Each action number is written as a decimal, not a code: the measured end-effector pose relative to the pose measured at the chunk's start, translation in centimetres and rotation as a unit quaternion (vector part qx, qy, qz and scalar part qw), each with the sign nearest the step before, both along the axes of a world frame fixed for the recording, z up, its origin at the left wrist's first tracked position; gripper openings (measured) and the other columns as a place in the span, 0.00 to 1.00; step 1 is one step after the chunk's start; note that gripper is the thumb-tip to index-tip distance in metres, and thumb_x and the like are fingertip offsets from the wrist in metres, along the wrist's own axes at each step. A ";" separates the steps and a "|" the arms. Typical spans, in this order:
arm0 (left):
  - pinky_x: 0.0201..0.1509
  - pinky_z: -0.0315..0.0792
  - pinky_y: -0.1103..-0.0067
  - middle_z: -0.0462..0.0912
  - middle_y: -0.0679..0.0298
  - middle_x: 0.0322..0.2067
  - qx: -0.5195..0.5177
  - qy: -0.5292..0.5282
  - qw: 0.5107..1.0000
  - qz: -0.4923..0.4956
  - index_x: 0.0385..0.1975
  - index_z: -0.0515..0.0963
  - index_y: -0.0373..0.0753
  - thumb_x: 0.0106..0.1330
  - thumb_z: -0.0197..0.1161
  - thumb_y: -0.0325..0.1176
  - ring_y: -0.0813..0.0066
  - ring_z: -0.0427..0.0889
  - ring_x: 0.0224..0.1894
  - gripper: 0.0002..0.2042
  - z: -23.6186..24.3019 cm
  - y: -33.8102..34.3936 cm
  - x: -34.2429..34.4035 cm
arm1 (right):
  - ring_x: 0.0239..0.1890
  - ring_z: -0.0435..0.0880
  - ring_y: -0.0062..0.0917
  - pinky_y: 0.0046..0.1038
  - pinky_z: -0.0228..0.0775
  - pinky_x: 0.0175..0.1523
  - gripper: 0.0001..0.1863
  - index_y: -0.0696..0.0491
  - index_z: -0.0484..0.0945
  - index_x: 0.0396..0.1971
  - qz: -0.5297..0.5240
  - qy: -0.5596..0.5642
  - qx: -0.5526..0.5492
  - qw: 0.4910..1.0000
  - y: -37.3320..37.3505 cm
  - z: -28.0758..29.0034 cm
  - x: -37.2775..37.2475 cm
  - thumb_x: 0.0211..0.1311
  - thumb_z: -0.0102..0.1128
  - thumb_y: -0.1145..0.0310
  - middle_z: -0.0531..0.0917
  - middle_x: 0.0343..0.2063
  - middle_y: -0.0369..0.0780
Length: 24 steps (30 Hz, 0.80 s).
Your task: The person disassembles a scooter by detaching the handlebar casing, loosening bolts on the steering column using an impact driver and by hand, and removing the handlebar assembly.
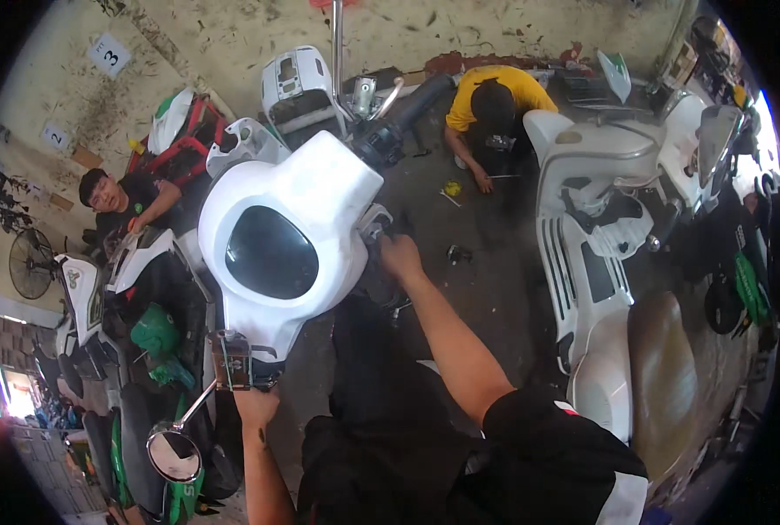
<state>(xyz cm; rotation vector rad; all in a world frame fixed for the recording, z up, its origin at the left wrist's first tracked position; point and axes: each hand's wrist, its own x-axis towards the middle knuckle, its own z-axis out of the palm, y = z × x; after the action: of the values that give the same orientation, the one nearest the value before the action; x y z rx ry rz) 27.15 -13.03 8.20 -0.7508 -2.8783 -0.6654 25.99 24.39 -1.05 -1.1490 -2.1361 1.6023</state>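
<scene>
The right forearm [460,337], bare, reaches forward and slants inward from a short black sleeve [556,446]. At its end the right hand [398,255] sits farther out than its partner, most of its fingers tucked out of my sight. The left forearm [265,468] runs almost straight ahead (I spot a small dark mark [261,434] on it) to the left hand [258,406], well apart, its fingers hidden too.

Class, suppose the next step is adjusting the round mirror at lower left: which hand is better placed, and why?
Probably the left hand: it is near the mirror, on the same side of the white housing. The right hand is farther off, across the housing.
</scene>
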 end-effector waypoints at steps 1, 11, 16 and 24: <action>0.52 0.70 0.66 0.79 0.44 0.42 -0.009 0.001 1.000 -0.005 0.43 0.76 0.29 0.49 0.67 0.30 0.45 0.77 0.48 0.20 -0.4 0.2 -0.2 | 0.36 0.82 0.44 0.41 0.71 0.40 0.21 0.65 0.79 0.32 -0.007 0.002 -0.004 1.000 0.5 -0.8 -0.4 0.61 0.51 0.58 0.82 0.31 0.53; 0.46 0.73 0.68 0.82 0.46 0.37 0.010 -0.017 1.000 0.023 0.40 0.78 0.32 0.51 0.67 0.32 0.50 0.81 0.44 0.17 -1.7 -1.2 -0.3 | 0.30 0.79 0.24 0.27 0.69 0.34 0.20 0.59 0.81 0.31 -0.012 0.080 -0.282 0.956 1.1 -0.4 1.0 0.59 0.60 0.53 0.81 0.27 0.39; 0.47 0.72 0.68 0.83 0.50 0.37 0.008 -0.033 0.999 0.005 0.39 0.78 0.33 0.51 0.66 0.30 0.52 0.81 0.43 0.15 -0.3 0.0 -0.1 | 0.26 0.78 0.22 0.23 0.68 0.30 0.17 0.57 0.79 0.31 -0.048 0.231 -0.364 0.901 0.8 -1.6 2.4 0.58 0.63 0.55 0.79 0.24 0.37; 0.48 0.71 0.68 0.82 0.48 0.38 0.030 -0.040 0.999 0.003 0.38 0.78 0.31 0.51 0.66 0.29 0.52 0.81 0.43 0.15 -0.7 -0.4 0.0 | 0.27 0.77 0.22 0.27 0.68 0.29 0.16 0.59 0.81 0.36 -0.037 0.153 -0.443 0.883 1.3 2.3 5.7 0.61 0.58 0.60 0.81 0.28 0.37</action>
<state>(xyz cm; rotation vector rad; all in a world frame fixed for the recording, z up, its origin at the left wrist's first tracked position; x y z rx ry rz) 27.19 -13.46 7.53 -0.7235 -2.9160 -0.7966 31.65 25.64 1.24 -1.0342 -1.1161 2.6079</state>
